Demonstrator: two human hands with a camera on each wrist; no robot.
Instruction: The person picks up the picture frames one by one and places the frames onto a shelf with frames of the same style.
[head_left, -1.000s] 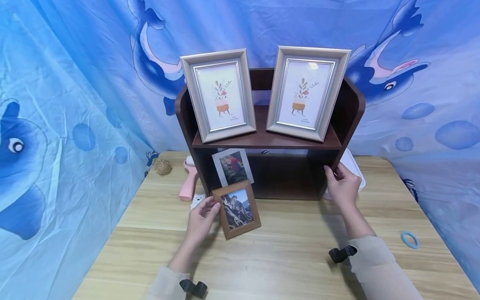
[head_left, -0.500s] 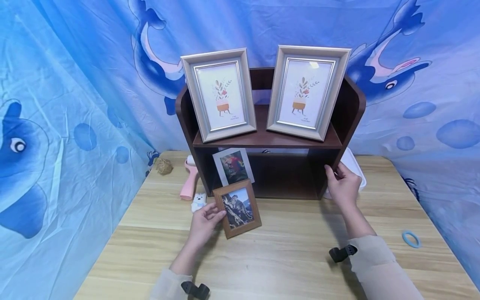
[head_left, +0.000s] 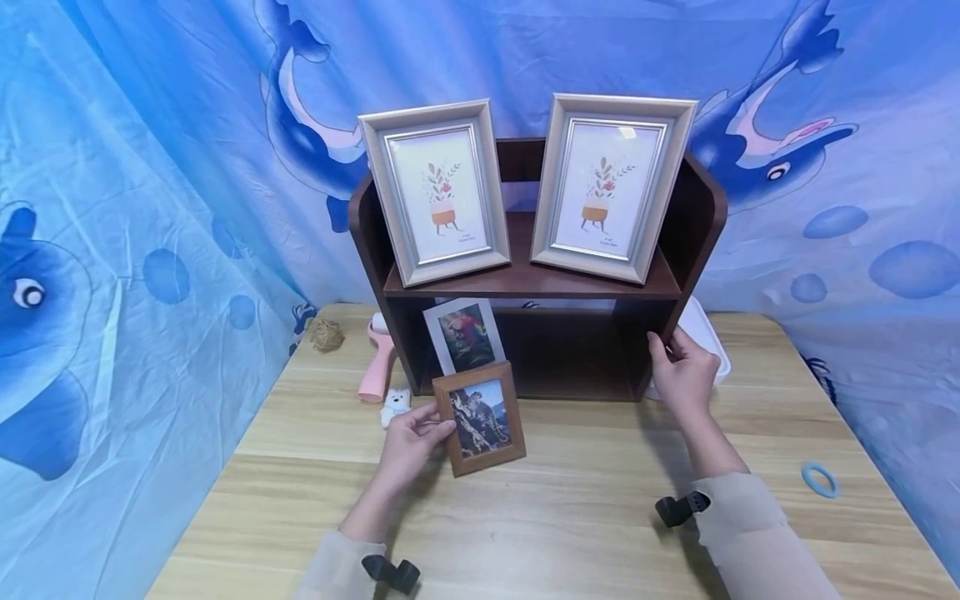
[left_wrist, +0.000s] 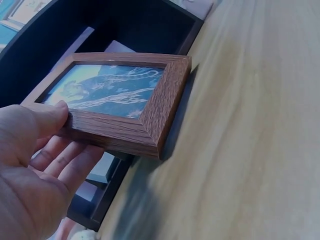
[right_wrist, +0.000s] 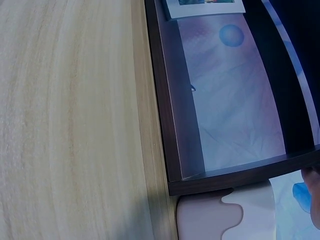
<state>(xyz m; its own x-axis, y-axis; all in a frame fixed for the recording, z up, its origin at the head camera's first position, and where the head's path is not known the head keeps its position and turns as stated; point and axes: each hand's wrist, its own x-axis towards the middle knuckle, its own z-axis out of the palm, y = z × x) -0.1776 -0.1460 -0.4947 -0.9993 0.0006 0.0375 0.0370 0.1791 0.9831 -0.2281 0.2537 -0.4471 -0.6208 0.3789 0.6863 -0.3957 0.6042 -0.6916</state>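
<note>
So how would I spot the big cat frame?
Find the dark shelf unit. In front of its lower left, the left hand grips a picture frame. Brown wood sets it apart from the white-bordered parrot picture behind and two pale frames above.

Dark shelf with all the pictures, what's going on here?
A person's left-hand grip holds a brown wooden frame by its left edge, in front of the lower level of the dark shelf. The right-hand grip is on the shelf's right side. Two pale frames stand on the upper level, and a white-bordered parrot picture is in the lower one. Whether the brown frame touches the table is hard to tell.
</note>
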